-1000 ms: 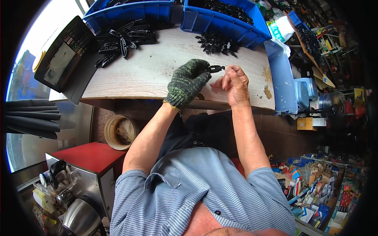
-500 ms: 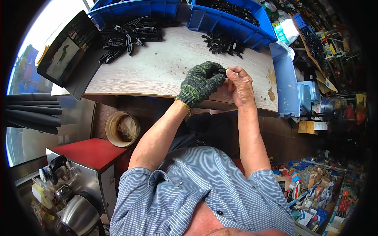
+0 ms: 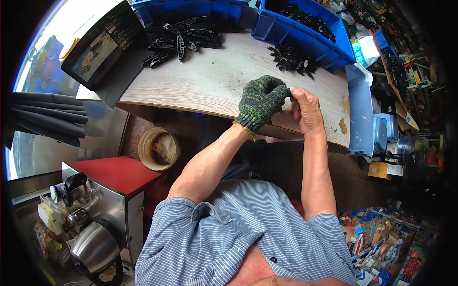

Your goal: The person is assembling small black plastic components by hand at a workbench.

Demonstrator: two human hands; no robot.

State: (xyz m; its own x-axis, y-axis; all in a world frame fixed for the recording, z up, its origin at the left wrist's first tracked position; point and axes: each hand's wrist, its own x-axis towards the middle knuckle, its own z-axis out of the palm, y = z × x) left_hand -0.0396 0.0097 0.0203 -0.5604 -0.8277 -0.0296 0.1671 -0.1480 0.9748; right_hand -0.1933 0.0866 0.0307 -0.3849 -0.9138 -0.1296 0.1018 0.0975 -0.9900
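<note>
Hands meet just above the near edge of the bench (image 3: 205, 81), close to the body for fine work. Left hand (image 3: 260, 102), gloved, fisted tight; right hand (image 3: 305, 109), bare, fingers pinched against it. Anything gripped between them is hidden. Loose black parts (image 3: 291, 59) lie beyond, spilled beside the blue bin (image 3: 305, 35).

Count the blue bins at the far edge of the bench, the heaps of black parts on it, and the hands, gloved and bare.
Blue bins: 2
Heaps of black parts: 2
Gloved left hand: 1
Bare right hand: 1
Total: 6
</note>
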